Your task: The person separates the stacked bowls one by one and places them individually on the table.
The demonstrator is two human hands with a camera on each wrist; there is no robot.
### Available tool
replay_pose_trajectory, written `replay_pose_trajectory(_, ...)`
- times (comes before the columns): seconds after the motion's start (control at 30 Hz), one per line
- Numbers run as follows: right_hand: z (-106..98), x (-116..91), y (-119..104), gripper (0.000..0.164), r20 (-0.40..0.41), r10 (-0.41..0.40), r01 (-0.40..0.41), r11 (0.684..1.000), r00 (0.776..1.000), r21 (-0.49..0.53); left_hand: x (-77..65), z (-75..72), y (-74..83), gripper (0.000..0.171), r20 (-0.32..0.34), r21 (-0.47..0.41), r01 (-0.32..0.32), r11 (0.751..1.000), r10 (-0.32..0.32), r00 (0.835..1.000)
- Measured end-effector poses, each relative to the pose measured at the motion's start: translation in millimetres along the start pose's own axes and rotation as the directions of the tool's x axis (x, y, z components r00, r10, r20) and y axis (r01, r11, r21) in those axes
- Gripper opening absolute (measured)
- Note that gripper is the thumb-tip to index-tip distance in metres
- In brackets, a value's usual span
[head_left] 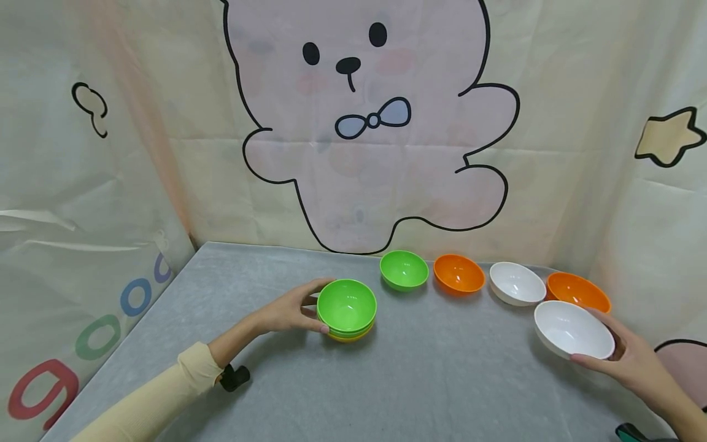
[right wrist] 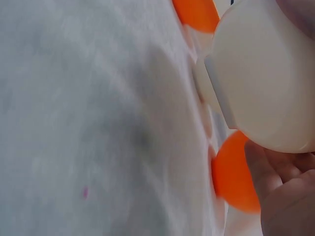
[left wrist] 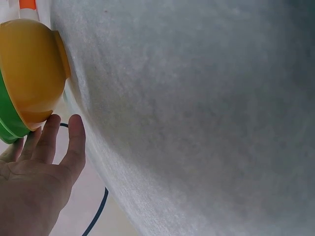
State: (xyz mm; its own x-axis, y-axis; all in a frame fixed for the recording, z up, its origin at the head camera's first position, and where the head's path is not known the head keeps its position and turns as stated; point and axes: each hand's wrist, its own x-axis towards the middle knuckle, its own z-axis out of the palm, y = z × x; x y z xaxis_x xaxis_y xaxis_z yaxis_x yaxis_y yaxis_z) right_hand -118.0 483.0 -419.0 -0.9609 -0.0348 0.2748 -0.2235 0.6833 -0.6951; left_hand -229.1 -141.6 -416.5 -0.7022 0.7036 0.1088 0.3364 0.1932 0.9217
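Note:
In the head view, a stack of bowls stands on the grey cloth: a green bowl on top, another green rim below it, and a yellow bowl at the bottom. My left hand rests against the stack's left side, thumb at the front and fingers toward the back. In the left wrist view those fingers look loosely extended, some touching the yellow bowl. At the right, a white bowl is held above the cloth by my right hand, thumb at the near side and fingers around the far side.
Along the table's back edge stand a green bowl, an orange bowl, a white bowl and another orange bowl, partly hidden behind the held one. A printed curtain hangs right behind the grey tabletop.

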Motion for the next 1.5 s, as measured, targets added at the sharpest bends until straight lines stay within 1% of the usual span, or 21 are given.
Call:
replay_pose_trajectory(0.2,-8.6,-9.7,17.3,0.088,-0.019,0.065,-0.065,0.998,0.998,-0.012,0.3,-0.2,0.8,0.094,0.003,-0.002,0.003,1.0,-0.003,1.0)
replay_pose_trajectory(0.4,-17.1,-16.4,28.2,0.09,-0.017,0.068,-0.069,0.997,0.998,-0.029,0.5,-0.6,0.8,0.094,0.003,0.003,0.003,1.0,-0.003,1.0)
replay_pose_trajectory(0.47,-18.9,-17.4,30.7,0.091,-0.017,0.083,-0.083,0.996,0.996,-0.039,0.5,-0.6,0.8,0.094,0.003,0.003,0.002,1.0,-0.002,1.0)
replay_pose_trajectory(0.6,-21.2,-15.2,34.4,0.096,-0.008,0.184,-0.184,0.977,0.983,-0.107,0.1,-0.5,0.8,0.094,0.004,0.0,0.0,1.0,0.0,1.0)
replay_pose_trajectory(0.7,-21.6,-14.7,38.5,0.097,-0.005,0.23,-0.228,0.963,0.973,-0.142,-0.5,-0.3,1.1,0.094,0.006,0.001,0.004,1.0,-0.004,1.0)
replay_pose_trajectory(0.83,-21.7,-20.2,47.6,0.094,-0.036,0.196,-0.199,0.975,0.98,-0.1,-0.8,0.2,1.4,0.094,0.008,0.003,0.003,1.0,-0.003,1.0)
replay_pose_trajectory(0.97,-22.8,-22.4,53.4,0.094,-0.054,0.202,-0.207,0.974,0.978,-0.091,-0.9,0.4,1.4,0.093,0.008,0.002,0.003,1.0,-0.003,1.0)
replay_pose_trajectory(1.07,-24.6,-19.7,54.0,0.096,-0.036,0.244,-0.247,0.96,0.969,-0.132,-1.2,0.5,1.7,0.094,0.005,0.002,0.007,1.0,-0.007,1.0)
replay_pose_trajectory(1.17,-26.9,-17.7,54.2,0.097,0.004,0.272,-0.268,0.95,0.962,-0.161,-1.3,0.4,1.9,0.094,0.001,0.004,0.009,1.0,-0.009,1.0)
replay_pose_trajectory(1.3,-29.5,-17.8,56.0,0.1,0.049,0.283,-0.272,0.948,0.958,-0.164,-1.4,0.4,2.2,0.094,0.002,0.002,0.009,1.0,-0.009,1.0)
replay_pose_trajectory(1.4,-30.4,-18.8,58.0,0.1,0.063,0.286,-0.274,0.95,0.956,-0.152,-1.4,0.3,2.4,0.094,0.003,0.005,0.012,1.0,-0.012,1.0)
replay_pose_trajectory(1.5,-31.6,-20.5,58.4,0.101,0.081,0.304,-0.292,0.947,0.949,-0.131,-1.0,0.1,2.4,0.094,0.003,0.01,0.013,1.0,-0.013,1.0)
